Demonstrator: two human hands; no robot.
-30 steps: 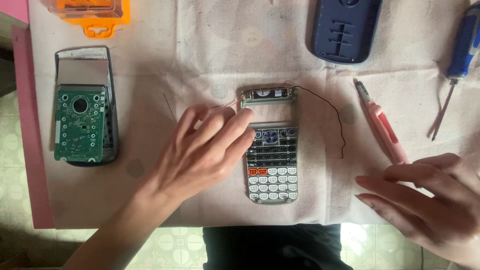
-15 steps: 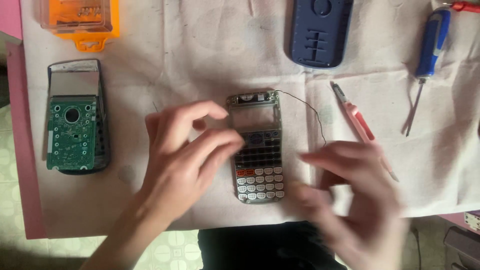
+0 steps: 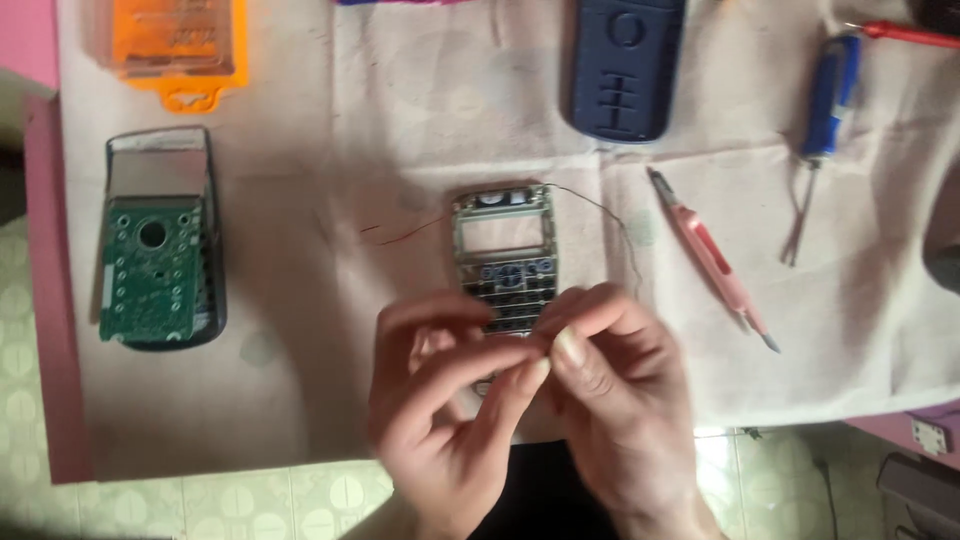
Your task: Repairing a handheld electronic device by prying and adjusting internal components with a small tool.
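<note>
A calculator front shell (image 3: 503, 243) with an empty display window and dark keys lies on a pale cloth (image 3: 340, 130). A thin red wire (image 3: 405, 233) runs off it to the left and a dark wire (image 3: 605, 212) to the right. My left hand (image 3: 440, 410) and my right hand (image 3: 615, 400) meet just above its lower keys, hiding them. Their thumbs and forefingers are pinched together tip to tip. The fingers are blurred, and whether something small sits between them cannot be made out.
A calculator back with a green circuit board (image 3: 152, 270) lies at the left, with an orange plastic case (image 3: 180, 40) above it. At the top lies a dark blue cover (image 3: 625, 65). A pink tool (image 3: 712, 258), a blue screwdriver (image 3: 826, 110) and a red tool (image 3: 912, 35) lie to the right.
My left hand has lifted off the calculator's side. My right hand came in from the lower right, and both now pinch together over the keys.
</note>
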